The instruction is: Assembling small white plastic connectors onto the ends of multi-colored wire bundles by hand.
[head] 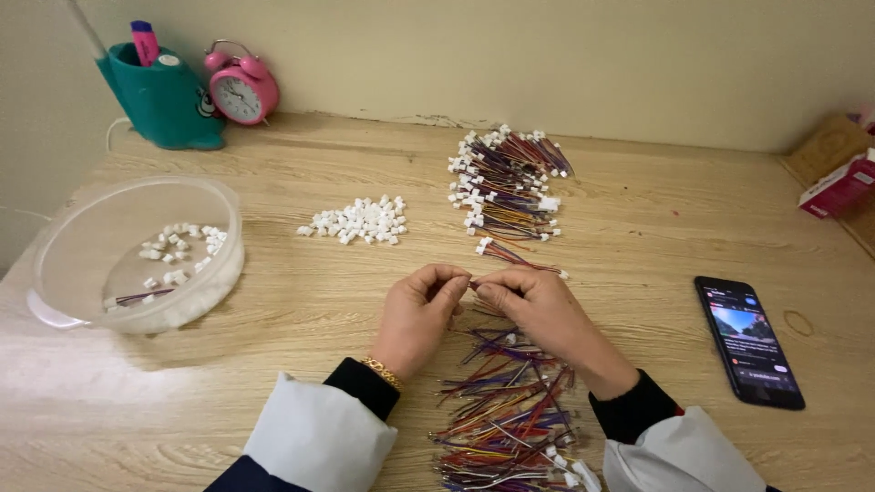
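- Pinching one thin wire lead (474,284) between them, the left hand (417,314) and right hand (538,314) meet fingertip to fingertip above the desk (656,228), each grip narrow on the lead.
- Loose coloured wires (510,410) lie below the hands by the near edge.
- White connectors (360,220) and finished leads (506,182) lie toward the far edge.

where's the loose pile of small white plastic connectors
The loose pile of small white plastic connectors lies mid-table, between the clear round plastic bowl and the finished wire bundle.
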